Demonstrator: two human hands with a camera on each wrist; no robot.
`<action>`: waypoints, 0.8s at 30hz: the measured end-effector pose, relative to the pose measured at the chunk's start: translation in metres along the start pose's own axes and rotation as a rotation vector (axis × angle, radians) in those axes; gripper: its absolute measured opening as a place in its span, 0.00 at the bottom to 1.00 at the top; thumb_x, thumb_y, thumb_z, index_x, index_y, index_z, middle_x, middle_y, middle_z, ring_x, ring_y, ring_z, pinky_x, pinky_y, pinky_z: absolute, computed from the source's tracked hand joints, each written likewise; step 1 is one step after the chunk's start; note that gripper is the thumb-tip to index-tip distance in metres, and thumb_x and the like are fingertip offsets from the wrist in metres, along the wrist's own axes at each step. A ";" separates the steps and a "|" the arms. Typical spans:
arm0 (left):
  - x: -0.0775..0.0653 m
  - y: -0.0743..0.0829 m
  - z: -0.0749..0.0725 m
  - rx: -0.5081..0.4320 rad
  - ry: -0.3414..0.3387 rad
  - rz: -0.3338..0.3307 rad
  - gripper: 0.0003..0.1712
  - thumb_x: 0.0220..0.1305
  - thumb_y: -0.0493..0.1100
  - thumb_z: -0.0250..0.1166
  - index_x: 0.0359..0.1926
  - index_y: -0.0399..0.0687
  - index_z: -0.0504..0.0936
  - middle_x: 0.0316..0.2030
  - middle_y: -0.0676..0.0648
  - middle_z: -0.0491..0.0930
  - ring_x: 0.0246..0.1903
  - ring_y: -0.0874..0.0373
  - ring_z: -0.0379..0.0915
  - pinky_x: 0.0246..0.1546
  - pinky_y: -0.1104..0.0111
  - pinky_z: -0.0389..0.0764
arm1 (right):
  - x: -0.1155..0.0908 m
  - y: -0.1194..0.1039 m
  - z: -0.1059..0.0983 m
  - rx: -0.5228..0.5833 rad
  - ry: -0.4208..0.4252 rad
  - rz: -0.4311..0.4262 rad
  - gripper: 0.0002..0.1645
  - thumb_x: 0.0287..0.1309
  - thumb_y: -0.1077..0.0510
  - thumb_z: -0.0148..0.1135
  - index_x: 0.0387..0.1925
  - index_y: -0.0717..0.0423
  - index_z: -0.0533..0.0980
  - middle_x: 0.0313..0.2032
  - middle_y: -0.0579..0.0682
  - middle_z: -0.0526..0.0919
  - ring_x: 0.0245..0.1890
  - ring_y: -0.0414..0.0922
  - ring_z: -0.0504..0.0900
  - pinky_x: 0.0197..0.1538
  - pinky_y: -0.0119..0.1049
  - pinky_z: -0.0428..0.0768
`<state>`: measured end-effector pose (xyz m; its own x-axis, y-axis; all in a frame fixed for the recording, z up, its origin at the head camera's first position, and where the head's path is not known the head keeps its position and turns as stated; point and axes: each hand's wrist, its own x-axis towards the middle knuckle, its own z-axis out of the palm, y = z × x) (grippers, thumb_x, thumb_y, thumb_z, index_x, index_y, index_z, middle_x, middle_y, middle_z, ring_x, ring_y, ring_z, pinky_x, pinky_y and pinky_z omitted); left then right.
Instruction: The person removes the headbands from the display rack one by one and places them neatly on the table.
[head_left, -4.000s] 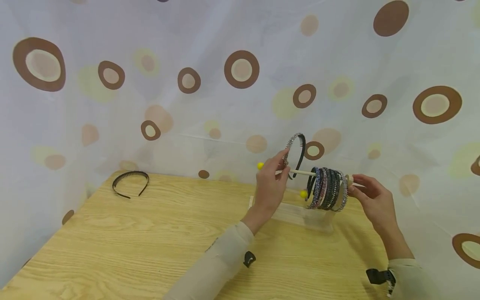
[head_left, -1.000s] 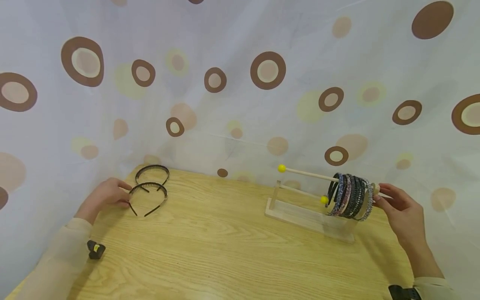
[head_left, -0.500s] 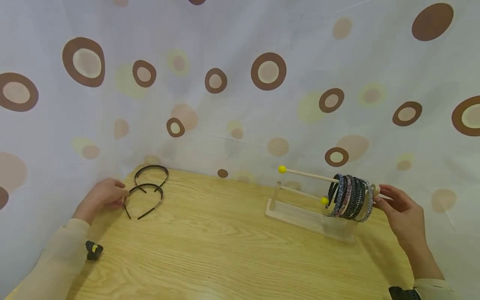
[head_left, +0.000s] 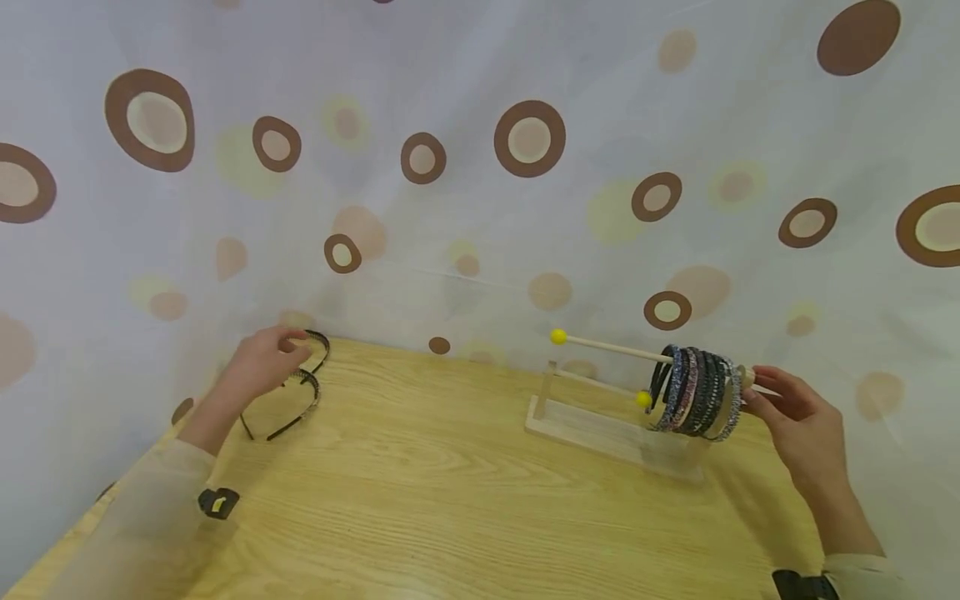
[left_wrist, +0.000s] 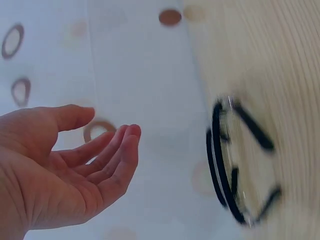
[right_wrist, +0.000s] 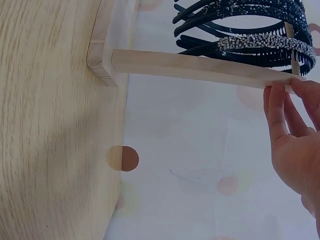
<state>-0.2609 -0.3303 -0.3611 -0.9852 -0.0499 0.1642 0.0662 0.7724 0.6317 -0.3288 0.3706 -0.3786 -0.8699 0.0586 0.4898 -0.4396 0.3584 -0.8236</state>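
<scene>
My left hand (head_left: 262, 362) is raised over two headbands at the table's back left corner, its fingers loosely bent around nothing. The left wrist view shows that hand apart from both the front headband (left_wrist: 220, 155) and the one behind it. Each lies with its toothed arch up, partly covered by the hand in the head view. On the right, my right hand (head_left: 810, 433) pinches the top of the upright (right_wrist: 200, 67) of a wooden headband stand (head_left: 600, 433). Several glittery headbands (head_left: 705, 392) hang bunched at that end of its upper rods.
The stand's rods end in yellow balls (head_left: 558, 336) that stick out to the left. A light wood table (head_left: 450, 500) lies under everything, with a patterned curtain (head_left: 465, 83) behind and at the sides.
My left hand carried a glittery headband from the rod to the left, set it before the other headband, let go and rose. The view turned left. My right hand kept its hold.
</scene>
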 end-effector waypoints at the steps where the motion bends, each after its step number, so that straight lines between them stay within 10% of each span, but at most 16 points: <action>1: 0.001 0.009 0.008 -0.010 0.008 0.020 0.32 0.78 0.54 0.55 0.69 0.34 0.70 0.55 0.29 0.78 0.42 0.43 0.82 0.41 0.50 0.82 | 0.000 0.000 0.000 0.024 -0.002 0.001 0.29 0.65 0.64 0.68 0.66 0.62 0.75 0.51 0.36 0.83 0.46 0.29 0.83 0.44 0.19 0.77; 24: 0.025 0.242 0.192 -0.230 -0.054 0.429 0.18 0.78 0.53 0.58 0.56 0.48 0.82 0.40 0.54 0.84 0.37 0.62 0.80 0.37 0.69 0.81 | 0.000 0.003 -0.001 0.038 -0.022 -0.030 0.29 0.66 0.65 0.66 0.67 0.64 0.73 0.53 0.40 0.82 0.49 0.32 0.82 0.46 0.20 0.78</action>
<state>-0.2996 -0.0233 -0.3499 -0.8676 0.2804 0.4108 0.4957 0.5556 0.6675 -0.3295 0.3729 -0.3810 -0.8610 0.0276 0.5079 -0.4730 0.3239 -0.8194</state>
